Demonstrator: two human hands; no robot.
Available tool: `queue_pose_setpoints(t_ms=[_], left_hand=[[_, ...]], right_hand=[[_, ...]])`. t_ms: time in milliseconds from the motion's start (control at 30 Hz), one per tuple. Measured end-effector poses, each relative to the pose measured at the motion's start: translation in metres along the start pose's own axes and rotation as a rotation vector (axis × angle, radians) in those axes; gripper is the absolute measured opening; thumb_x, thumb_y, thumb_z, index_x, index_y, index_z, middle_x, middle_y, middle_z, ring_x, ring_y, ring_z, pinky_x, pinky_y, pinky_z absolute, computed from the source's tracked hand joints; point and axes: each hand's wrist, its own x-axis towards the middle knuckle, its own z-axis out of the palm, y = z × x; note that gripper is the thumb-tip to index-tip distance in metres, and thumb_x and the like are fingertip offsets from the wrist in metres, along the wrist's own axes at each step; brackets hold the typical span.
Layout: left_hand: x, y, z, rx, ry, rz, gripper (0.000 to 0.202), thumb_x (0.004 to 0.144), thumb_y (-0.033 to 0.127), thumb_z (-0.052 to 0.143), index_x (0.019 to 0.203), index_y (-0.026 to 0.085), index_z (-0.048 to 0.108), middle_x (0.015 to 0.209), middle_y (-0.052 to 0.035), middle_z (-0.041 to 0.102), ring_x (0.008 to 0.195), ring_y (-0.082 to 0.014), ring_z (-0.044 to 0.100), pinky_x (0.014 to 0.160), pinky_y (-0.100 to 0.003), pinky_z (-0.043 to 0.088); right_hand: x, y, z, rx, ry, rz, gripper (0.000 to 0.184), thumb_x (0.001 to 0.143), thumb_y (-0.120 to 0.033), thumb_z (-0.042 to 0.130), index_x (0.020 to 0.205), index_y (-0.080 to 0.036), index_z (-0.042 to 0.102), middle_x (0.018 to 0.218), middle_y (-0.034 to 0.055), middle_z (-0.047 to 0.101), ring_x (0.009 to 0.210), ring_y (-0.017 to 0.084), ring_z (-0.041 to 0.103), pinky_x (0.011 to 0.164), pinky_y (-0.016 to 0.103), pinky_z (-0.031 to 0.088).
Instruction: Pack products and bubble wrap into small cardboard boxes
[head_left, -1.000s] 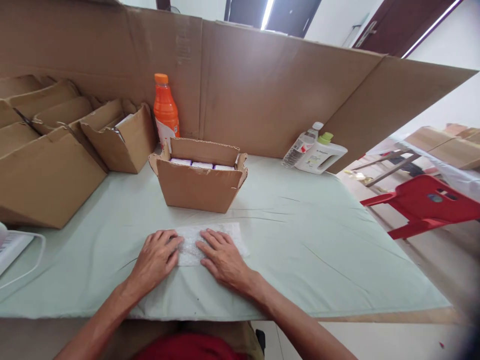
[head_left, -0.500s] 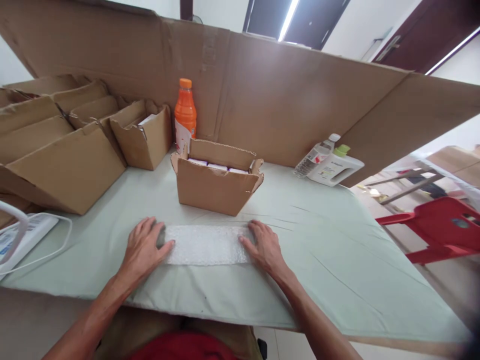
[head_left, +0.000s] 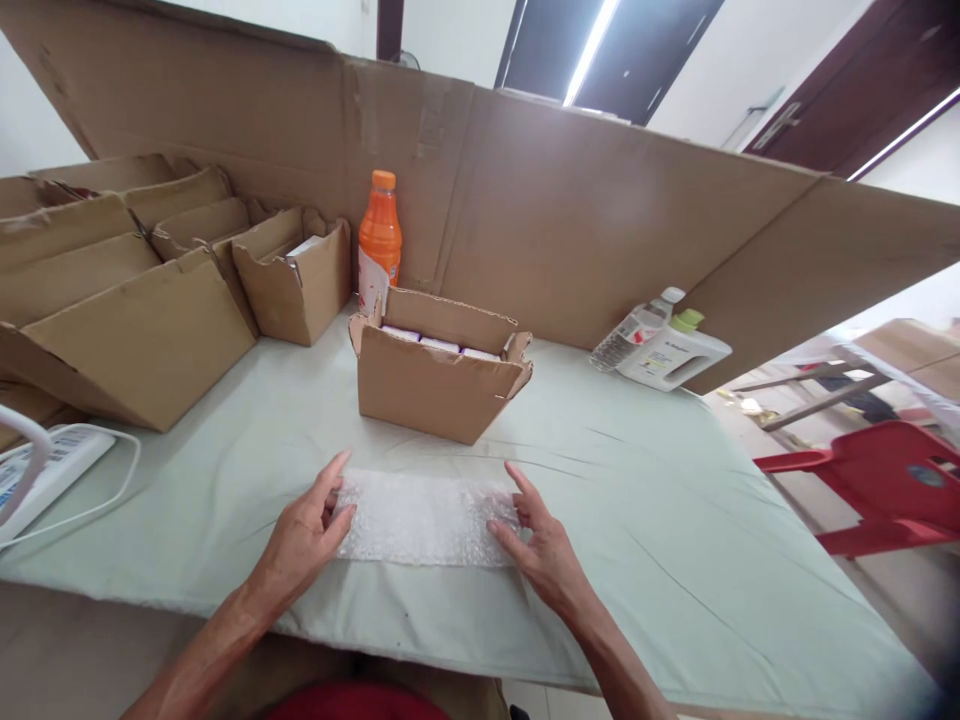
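At a table (head_left: 574, 415) draped in pale green cloth, I am holding a sheet of bubble wrap (head_left: 420, 520) by its two ends, my left hand (head_left: 309, 525) closing on one and my right hand (head_left: 541, 540) on the other, thumbs facing me and index fingers extending. The wrap is spanning the gap between them near the table's front edge; whether it is touching the cloth, I cannot tell. Just beyond it, an open carton (head_left: 427, 390) is holding a row of white-and-purple packs (head_left: 439, 346). An orange bottle (head_left: 381, 235) is standing behind the carton, while a clear bottle (head_left: 624, 338) and a white jug (head_left: 670, 360) with a green cap are sitting side by side at right, before a tall cardboard panel (head_left: 585, 200). More open cardboard boxes (head_left: 135, 340) are crowding the left side. A red chair (head_left: 892, 480) is standing beyond the table's right edge.
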Motion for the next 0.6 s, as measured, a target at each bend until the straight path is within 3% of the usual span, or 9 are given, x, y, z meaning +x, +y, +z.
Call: queue_pose_setpoints(t_ms=[100, 200, 267, 333, 400, 500, 533, 600], left_hand=[[-0.005, -0.008, 0.003, -0.02, -0.053, 0.133, 0.041, 0.087, 0.035, 0.047, 0.117, 0.022, 0.07, 0.098, -0.0057, 0.074, 0.076, -0.017, 0.068, 0.073, -0.027, 0.055], [-0.005, -0.009, -0.002, -0.038, -0.11, 0.238, 0.032, 0.087, 0.026, 0.043, 0.085, 0.023, 0.075, 0.086, -0.0042, 0.075, 0.077, -0.0171, 0.071, 0.07, -0.024, 0.056], [0.001, 0.002, -0.015, -0.018, -0.041, 0.299, 0.031, 0.087, 0.023, 0.044, 0.08, 0.024, 0.074, 0.08, -0.0026, 0.075, 0.076, -0.0171, 0.072, 0.068, -0.023, 0.056], [0.015, 0.024, -0.037, 0.029, 0.141, 0.392, 0.027, 0.089, 0.024, 0.049, 0.085, 0.025, 0.075, 0.084, -0.0019, 0.077, 0.081, -0.0181, 0.073, 0.074, -0.025, 0.057], [0.039, 0.055, -0.062, 0.09, 0.365, 0.506, 0.022, 0.09, 0.024, 0.053, 0.092, 0.024, 0.075, 0.09, -0.0019, 0.077, 0.087, -0.0188, 0.073, 0.085, -0.028, 0.056], [0.095, 0.103, -0.091, 0.136, 0.57, 0.655, 0.023, 0.088, 0.022, 0.054, 0.1, 0.022, 0.073, 0.1, -0.0038, 0.076, 0.096, -0.0193, 0.07, 0.092, -0.029, 0.052], [0.118, 0.115, -0.096, 0.127, 0.574, 0.665, 0.025, 0.087, 0.023, 0.053, 0.1, 0.02, 0.073, 0.101, -0.0047, 0.076, 0.096, -0.0198, 0.069, 0.091, -0.03, 0.052], [0.163, 0.13, -0.102, 0.147, 0.392, 0.592, 0.028, 0.083, 0.026, 0.05, 0.095, 0.018, 0.074, 0.094, -0.0034, 0.075, 0.082, -0.0177, 0.066, 0.079, -0.028, 0.05]], right_hand=[[-0.004, 0.0, 0.0, -0.074, -0.084, -0.134, 0.045, 0.091, -0.031, 0.055, 0.136, -0.032, 0.06, 0.124, 0.0067, 0.071, 0.106, 0.026, 0.069, 0.092, 0.045, 0.055], [-0.004, -0.008, -0.005, -0.138, -0.168, -0.252, 0.028, 0.093, -0.025, 0.05, 0.104, -0.031, 0.075, 0.101, 0.0044, 0.078, 0.092, 0.026, 0.072, 0.085, 0.043, 0.057], [0.0, -0.023, -0.018, -0.115, -0.115, -0.315, 0.024, 0.094, -0.026, 0.052, 0.097, -0.03, 0.076, 0.091, 0.0032, 0.078, 0.083, 0.024, 0.073, 0.078, 0.039, 0.059], [0.01, -0.048, -0.039, -0.074, 0.036, -0.39, 0.019, 0.094, -0.029, 0.058, 0.101, -0.029, 0.075, 0.095, 0.0036, 0.079, 0.087, 0.023, 0.074, 0.078, 0.036, 0.06], [0.031, -0.079, -0.066, -0.066, 0.232, -0.461, 0.019, 0.092, -0.029, 0.061, 0.106, -0.026, 0.075, 0.103, 0.0052, 0.078, 0.094, 0.023, 0.074, 0.084, 0.035, 0.059], [0.083, -0.119, -0.101, -0.095, 0.47, -0.517, 0.023, 0.091, -0.03, 0.062, 0.108, -0.021, 0.074, 0.109, 0.0072, 0.077, 0.098, 0.022, 0.072, 0.087, 0.034, 0.057], [0.103, -0.128, -0.109, -0.105, 0.486, -0.513, 0.025, 0.09, -0.031, 0.061, 0.108, -0.019, 0.074, 0.109, 0.0074, 0.076, 0.098, 0.022, 0.071, 0.086, 0.034, 0.056], [0.141, -0.139, -0.119, -0.178, 0.377, -0.425, 0.026, 0.089, -0.029, 0.059, 0.106, -0.017, 0.075, 0.102, 0.0063, 0.077, 0.091, 0.021, 0.071, 0.082, 0.032, 0.055]])
